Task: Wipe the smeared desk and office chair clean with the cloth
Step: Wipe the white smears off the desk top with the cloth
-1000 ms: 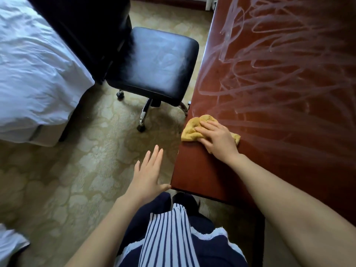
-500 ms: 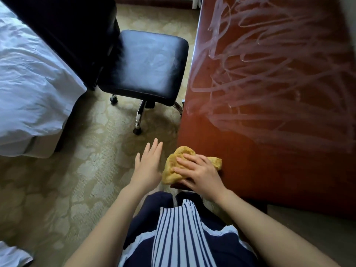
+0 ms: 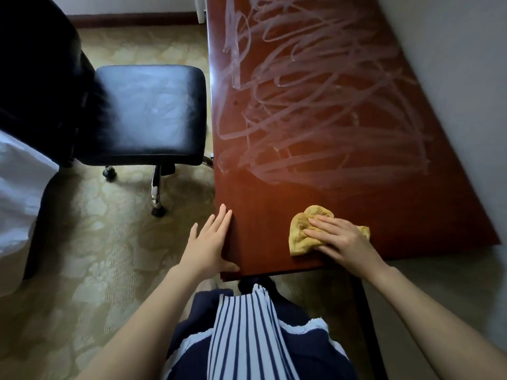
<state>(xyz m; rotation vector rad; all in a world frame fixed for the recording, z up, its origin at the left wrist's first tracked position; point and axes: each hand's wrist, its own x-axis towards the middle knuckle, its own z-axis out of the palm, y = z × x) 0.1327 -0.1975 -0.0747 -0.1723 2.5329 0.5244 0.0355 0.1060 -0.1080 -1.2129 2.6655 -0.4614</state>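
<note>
Flatly, right hand [image 3: 341,241] presses cloth [image 3: 300,234] on desk [image 3: 274,198].

Floor: carpet [image 3: 96,256] throughout, beige-olive with a pale floral pattern, running under the furniture.

Far wall [image 3: 123,4]: pale, with a dark skirting board [image 3: 131,19] along its foot.

Right wall [image 3: 452,64]: plain grey, close along the long side of the desk [image 3: 411,209].

Furniture: the desk is red-brown wood and stands on the right. A black padded chair [image 3: 148,113] on castors stands just beside its left edge. A bed [image 3: 19,187] with white linen lies at the left margin. A tall dark mass [image 3: 41,78] left of the seat cannot be identified.

Lighting: dim, with a warm reddish glow on the desk's near part and a dull sheen on the seat.
</note>
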